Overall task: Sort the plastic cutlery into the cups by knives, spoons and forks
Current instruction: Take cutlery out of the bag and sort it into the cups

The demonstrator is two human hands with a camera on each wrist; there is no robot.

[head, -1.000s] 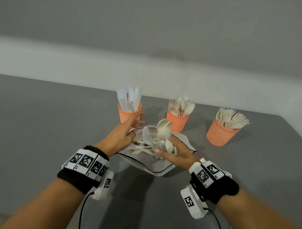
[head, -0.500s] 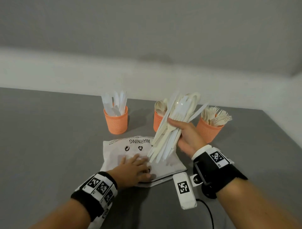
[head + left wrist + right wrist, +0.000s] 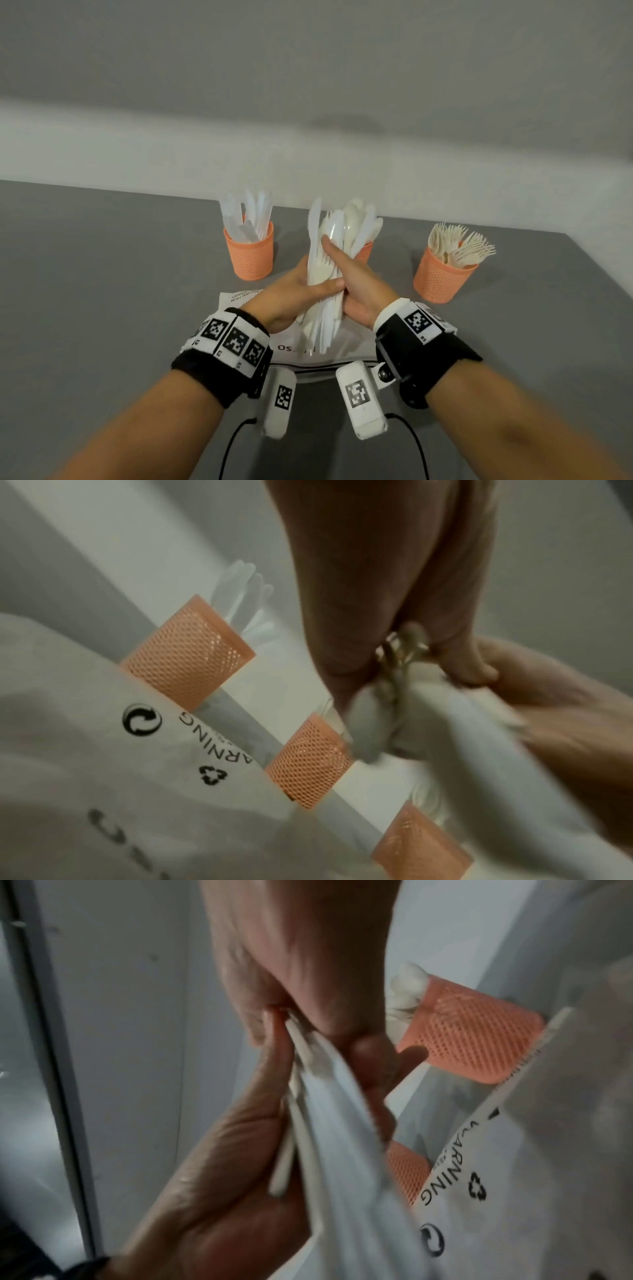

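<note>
From the head cam: half a second back your left hand (image 3: 294,294) was flat on the plastic bag (image 3: 349,349) while your right hand (image 3: 359,284) held the bundle of cutlery (image 3: 329,274) up alone. Now the left one is off the bag and both hands wrap around the bundle from either side, fingers curled on it, held upright over the bag. It looks like a mix, a knife blade sticking up on the left and spoon bowls on the right. So everything's out of the bag and you're squaring up the handful, which I'd guess means you're about to start pulling pieces out by type. The three orange cups sit behind: the knife cup (image 3: 250,253) on the left, the spoon cup (image 3: 363,250) mostly hidden behind the bundle, and the fork cup (image 3: 442,277) off to the right, all partly filled already

Left wrist cam: pretty blurry, but you can see your left fingers (image 3: 462,664) clamped on the handle ends (image 3: 400,653), with the bag and all three cups below

Right wrist cam: your right thumb (image 3: 369,1053) and palm pinch the white handles (image 3: 329,1096), bag with its WARNING print off to the right, two cups peeking behind
</note>
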